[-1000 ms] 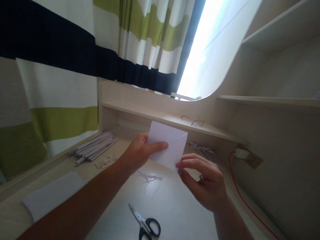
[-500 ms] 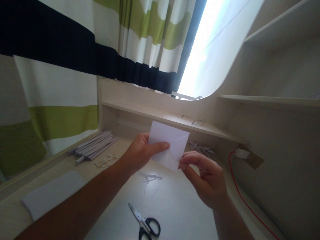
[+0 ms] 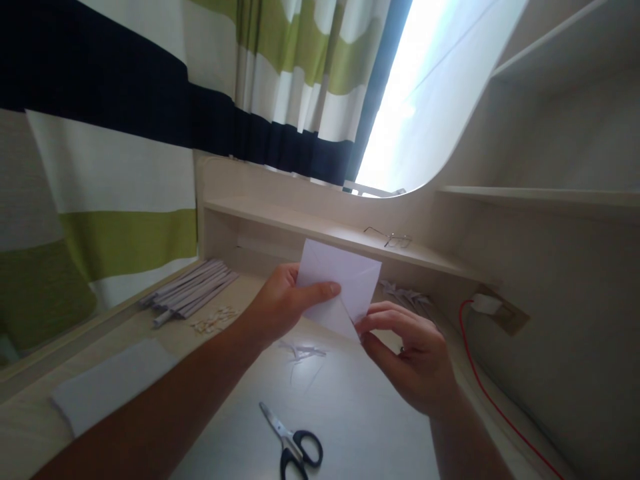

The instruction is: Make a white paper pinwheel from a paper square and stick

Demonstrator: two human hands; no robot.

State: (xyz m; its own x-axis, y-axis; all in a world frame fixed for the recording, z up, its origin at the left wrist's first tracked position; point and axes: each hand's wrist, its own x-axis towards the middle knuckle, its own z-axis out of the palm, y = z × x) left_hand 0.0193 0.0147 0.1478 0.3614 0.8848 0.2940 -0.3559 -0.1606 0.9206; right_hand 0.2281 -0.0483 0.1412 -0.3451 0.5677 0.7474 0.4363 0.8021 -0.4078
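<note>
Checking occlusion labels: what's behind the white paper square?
Shelf shows above the paper square, desk below. The left hand's fingers reach behind it; their tips, and anything else there, are covered.

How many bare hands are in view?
2: the left bare hand grips the left side of the folded white paper square; the right bare hand touches its lower-right corner.

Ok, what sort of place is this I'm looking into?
Probably a desk in a home or dorm room: scissors lie on the desktop, eyeglasses rest on the shelf behind, and a striped curtain hangs by the window.
</note>
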